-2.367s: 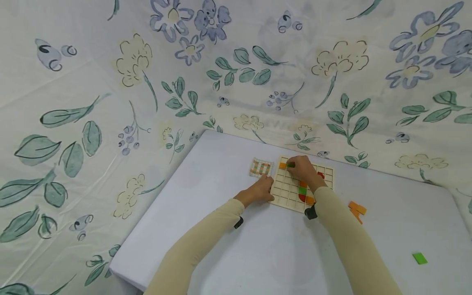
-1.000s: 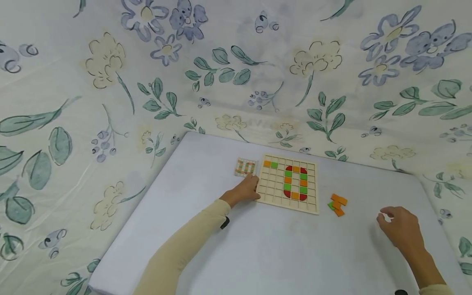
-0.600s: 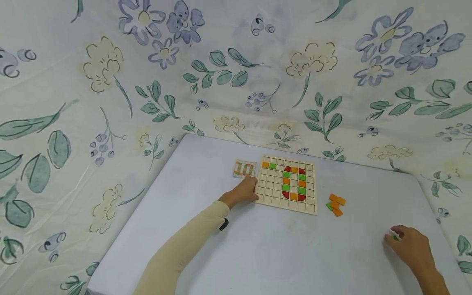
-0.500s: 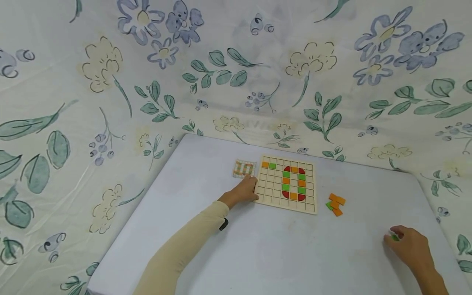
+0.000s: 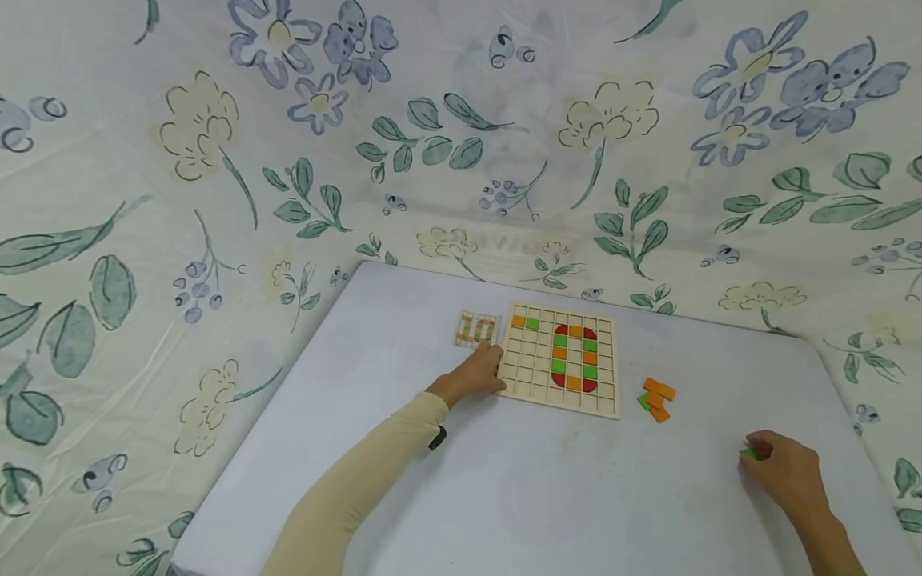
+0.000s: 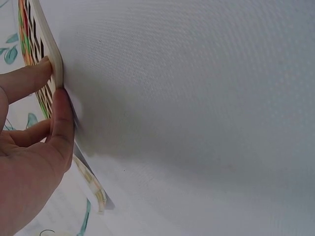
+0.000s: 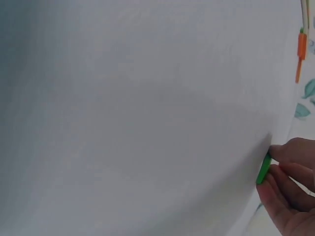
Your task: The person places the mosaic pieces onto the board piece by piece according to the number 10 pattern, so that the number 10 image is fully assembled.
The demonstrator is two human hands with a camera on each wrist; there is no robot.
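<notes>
A wooden grid board (image 5: pixel 528 364) lies at the back of the table. Red, orange and green tiles form an oval ring in its right half, while an orange tile (image 5: pixel 519 322) and a green tile (image 5: pixel 532 324) sit side by side in its upper left. My left hand (image 5: pixel 473 374) holds the board's left edge; in the left wrist view its thumb lies over the rim and its fingers against the side. Over the table's right part, my right hand (image 5: pixel 788 472) pinches a loose green tile (image 7: pixel 264 168) between thumb and fingertips.
A small printed pattern card (image 5: pixel 477 329) lies just left of the board, partly behind the left hand. To the board's right is a loose pile of orange tiles (image 5: pixel 657 400) with a green one (image 5: pixel 643 402) under them. Floral cloth (image 5: pixel 461 184) hangs behind the white table.
The right hand has left the board's upper left, where a green tile now sits beside the orange one. It moved far right, picked up the loose green tile and has shifted slightly back left.
</notes>
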